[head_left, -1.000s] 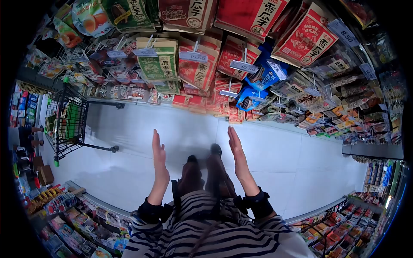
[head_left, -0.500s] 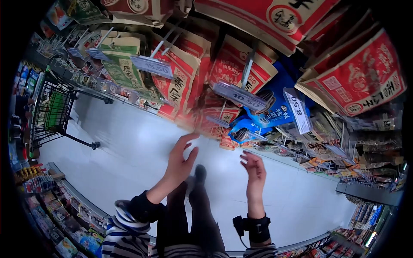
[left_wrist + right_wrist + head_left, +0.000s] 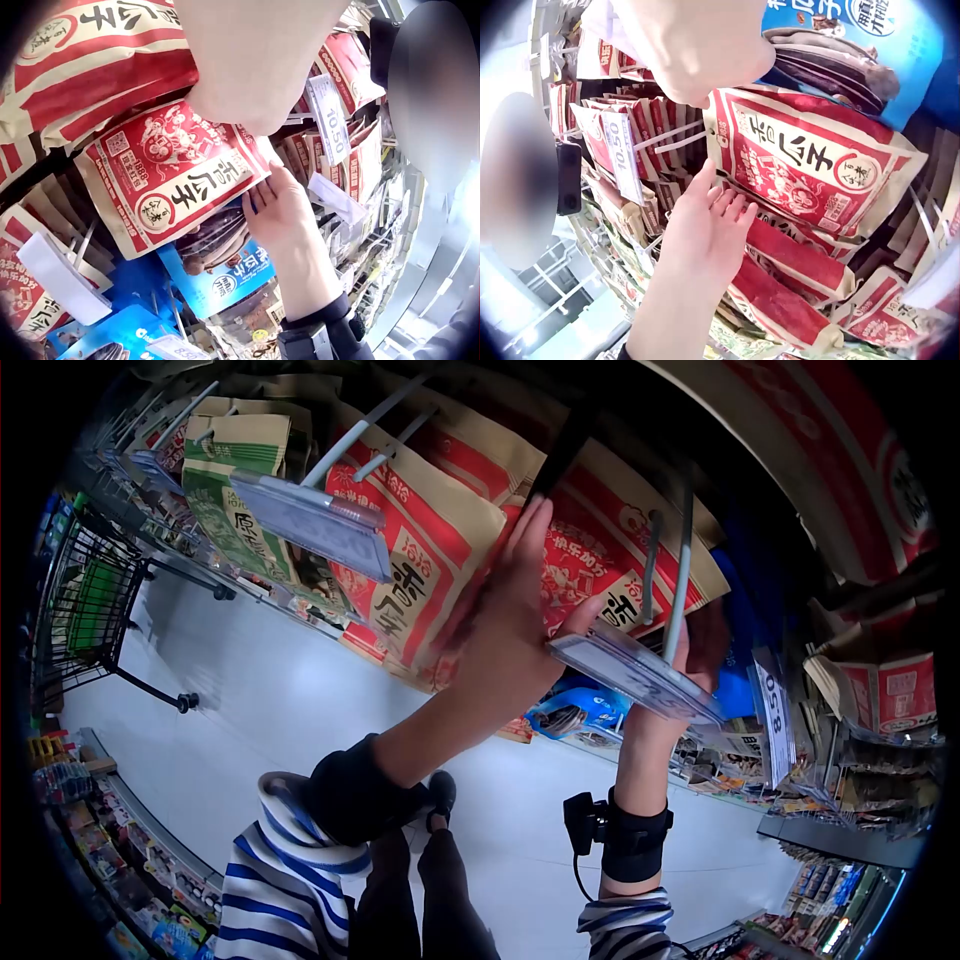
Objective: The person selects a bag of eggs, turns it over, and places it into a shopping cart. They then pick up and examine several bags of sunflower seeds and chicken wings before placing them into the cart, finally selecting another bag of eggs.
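"Bag position?"

"Red-and-kraft bag (image 3: pixel 578 555) on a hook (image 3: pixel 683 550), between the two hands. From the left hand (image 3: pixel 508 605) it lies to the right; from the right hand (image 3: pixel 704 648), ahead and to the left."

"Long axis?"

"Slanted. Right wrist view: hook end at upper left, far end toward lower right. Hands sit near the hook end, on opposite long sides."

"Which hand is nearer?"

"No clear winner; both at the bag's edges. Head view: left thumb overlaps the lower part of the bag, longer fingers reaching up alongside. Actual contact there, cannot tell."

"State of each hand?"

"Left: thumb spread from the fingers, no closed grip seen. Right: fingers loosely bent by the bag's edge in the left wrist view, thumb apart from them, no firm pinch visible. Head view hides part of that hand behind a price tag (image 3: pixel 638 675)."

"Anything crowding them?"

"Another red bag (image 3: pixel 400 560) on the left hand's outer side. Blue packet (image 3: pixel 585 710) lower down, between the forearms in the head view. My judgement: the gap between the palms matters most, with the tag close in front."
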Demonstrator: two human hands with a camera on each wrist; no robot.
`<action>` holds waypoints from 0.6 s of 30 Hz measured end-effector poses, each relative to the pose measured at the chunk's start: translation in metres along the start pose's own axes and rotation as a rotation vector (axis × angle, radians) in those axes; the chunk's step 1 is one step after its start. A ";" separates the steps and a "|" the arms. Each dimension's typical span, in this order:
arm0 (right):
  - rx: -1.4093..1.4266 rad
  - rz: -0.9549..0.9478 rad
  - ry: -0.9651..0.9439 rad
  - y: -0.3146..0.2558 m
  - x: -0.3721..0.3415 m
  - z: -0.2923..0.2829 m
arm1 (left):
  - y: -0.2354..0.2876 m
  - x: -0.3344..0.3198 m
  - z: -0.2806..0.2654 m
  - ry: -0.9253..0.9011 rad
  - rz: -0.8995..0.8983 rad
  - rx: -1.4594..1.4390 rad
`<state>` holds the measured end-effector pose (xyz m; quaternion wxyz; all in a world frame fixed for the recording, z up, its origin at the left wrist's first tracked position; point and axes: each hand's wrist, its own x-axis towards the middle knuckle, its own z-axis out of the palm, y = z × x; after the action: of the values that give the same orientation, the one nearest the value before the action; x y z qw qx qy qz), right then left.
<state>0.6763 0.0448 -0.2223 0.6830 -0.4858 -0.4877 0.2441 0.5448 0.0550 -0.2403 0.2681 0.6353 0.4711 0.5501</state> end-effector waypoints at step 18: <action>0.243 0.157 -0.125 -0.002 -0.005 -0.021 | -0.021 -0.021 -0.005 0.016 -0.194 -0.391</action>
<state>0.6928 0.0308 -0.2238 0.6839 -0.4202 -0.4566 0.3837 0.5343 0.0442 -0.2663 0.4340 0.5184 0.4166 0.6077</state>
